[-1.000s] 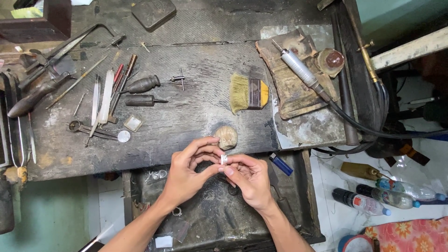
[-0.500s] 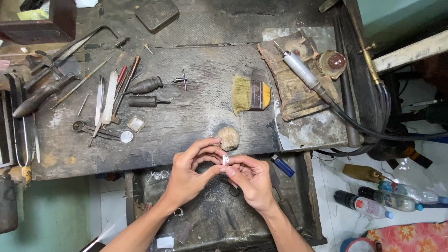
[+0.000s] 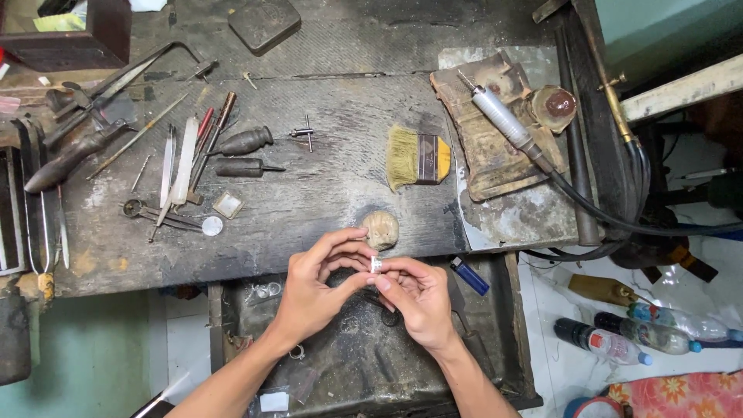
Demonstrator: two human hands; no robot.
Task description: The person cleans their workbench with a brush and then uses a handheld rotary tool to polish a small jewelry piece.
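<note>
My left hand and my right hand meet at the fingertips just below the front edge of a dark worn workbench. Between thumbs and forefingers they pinch a small silvery ring-like piece. Both hands hover over an open sooty drawer. A rounded wooden peg sticks out of the bench edge right above the fingers.
A short yellow-handled brush lies mid-bench. Files, gravers and pliers spread at the left. A rotary handpiece with black hose rests on a scorched pad at the right. A blue lighter sits by the drawer; bottles lie on the floor.
The hands stay together on the small piece with only slight finger shifts. The view has drifted a little.
</note>
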